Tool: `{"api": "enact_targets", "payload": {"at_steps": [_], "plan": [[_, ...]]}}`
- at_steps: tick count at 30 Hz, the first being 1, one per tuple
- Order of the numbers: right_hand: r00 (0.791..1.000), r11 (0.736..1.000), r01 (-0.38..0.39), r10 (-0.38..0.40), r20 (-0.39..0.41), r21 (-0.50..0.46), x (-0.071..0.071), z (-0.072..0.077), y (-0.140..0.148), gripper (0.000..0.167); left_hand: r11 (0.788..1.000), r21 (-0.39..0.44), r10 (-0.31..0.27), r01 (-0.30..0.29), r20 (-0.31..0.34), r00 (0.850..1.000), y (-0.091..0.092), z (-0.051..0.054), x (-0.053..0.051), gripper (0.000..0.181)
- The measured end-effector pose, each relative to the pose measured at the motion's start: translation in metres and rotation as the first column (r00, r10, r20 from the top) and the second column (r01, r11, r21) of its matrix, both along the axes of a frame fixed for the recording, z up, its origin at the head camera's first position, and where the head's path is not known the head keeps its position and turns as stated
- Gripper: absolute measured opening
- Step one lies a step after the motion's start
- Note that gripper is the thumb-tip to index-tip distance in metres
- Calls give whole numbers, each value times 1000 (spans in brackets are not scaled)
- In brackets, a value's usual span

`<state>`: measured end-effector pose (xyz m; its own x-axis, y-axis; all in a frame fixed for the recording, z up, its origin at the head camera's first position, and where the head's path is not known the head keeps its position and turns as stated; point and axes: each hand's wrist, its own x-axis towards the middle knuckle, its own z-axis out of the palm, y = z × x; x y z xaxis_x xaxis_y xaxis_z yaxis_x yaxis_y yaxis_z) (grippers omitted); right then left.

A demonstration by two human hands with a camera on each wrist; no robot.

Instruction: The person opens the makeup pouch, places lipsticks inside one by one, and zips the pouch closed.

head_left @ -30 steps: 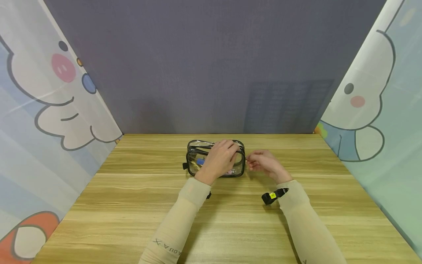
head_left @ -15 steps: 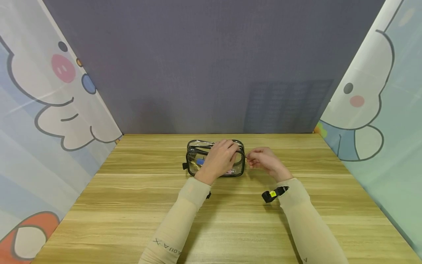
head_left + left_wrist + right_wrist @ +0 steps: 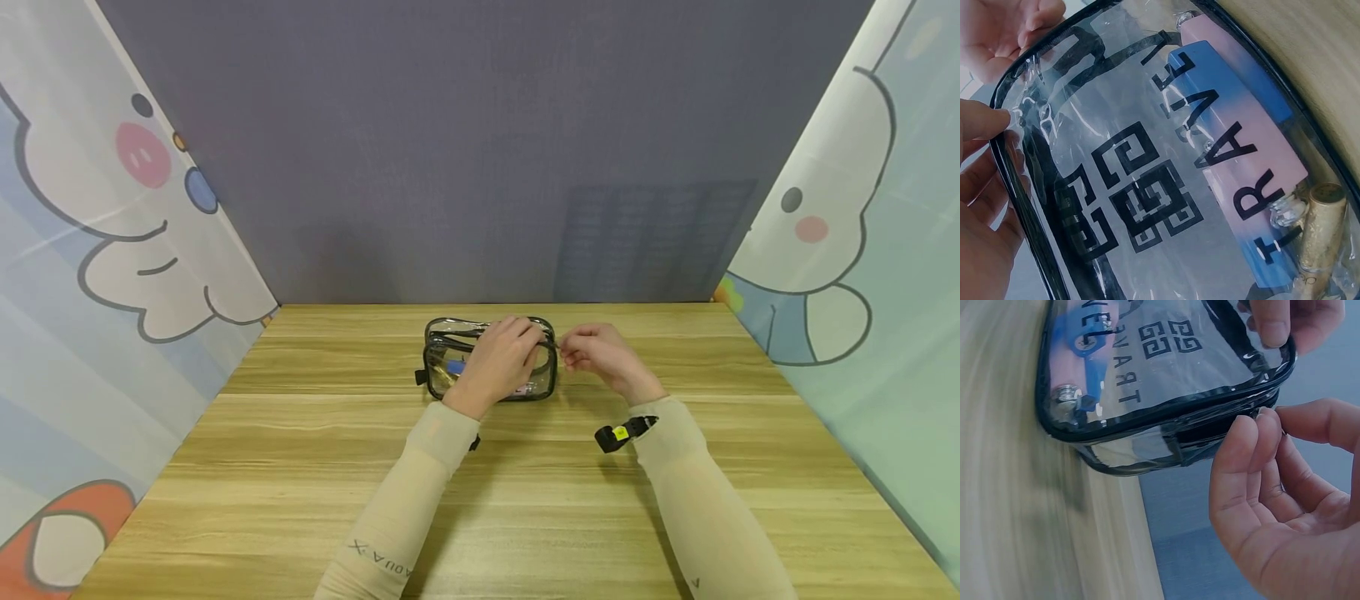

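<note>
A clear pouch with black piping stands upright on the table, printed with black letters and a square logo. Through its wall show pink-and-blue boxes and a gold tube. My left hand grips the top edge of the pouch towards its right end, thumb on the clear front panel. At the right end, my right hand pinches the zipper pull between thumb and fingers, which mostly hide it. In the right wrist view, the right hand is at the upper corner, beside the zipper.
The wood-grain table extends around the pouch. A grey panel rises behind its far edge. Cartoon-printed curtains flank both sides. A black strap with a yellow tag hangs at the right wrist.
My right hand has edged upward and away from me along the right end of the pouch, still pinching. The left hand and the pouch stay nearly where they were.
</note>
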<state>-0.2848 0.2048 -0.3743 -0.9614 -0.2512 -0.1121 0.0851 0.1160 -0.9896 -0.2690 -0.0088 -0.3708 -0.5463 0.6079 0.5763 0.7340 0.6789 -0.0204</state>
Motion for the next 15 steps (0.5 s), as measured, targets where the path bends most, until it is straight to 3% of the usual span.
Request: {"api": "enact_targets", "payload": {"at_steps": [15], "plan": [[1000, 999, -16, 17, -20, 33, 0, 9, -2, 31, 1000, -9, 8, -8, 9, 1000, 0, -1, -1, 8]]}}
